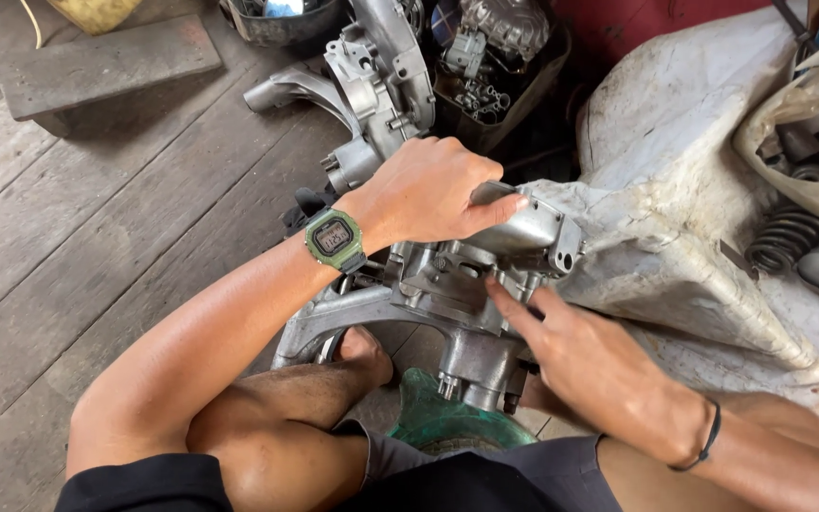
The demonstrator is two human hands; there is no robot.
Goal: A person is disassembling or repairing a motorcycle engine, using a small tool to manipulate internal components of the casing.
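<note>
Gripping the top edge of a grey metal engine casing (471,275), the person's left hand (428,190) is closed over it, while the right hand (580,356) rests open, fingertips (504,294) pressing the casing's face. It sits between the knees above a green basin (428,417) on the plank floor (97,218). A slip looks possible: only one hand clamps the heavy casting, and bare legs lie below. Another casing (381,76) and a coil spring (789,237) sit near.

Left hand (428,190) curled in a closed grip; right hand (599,365) apparently open, fingers extended.
</note>
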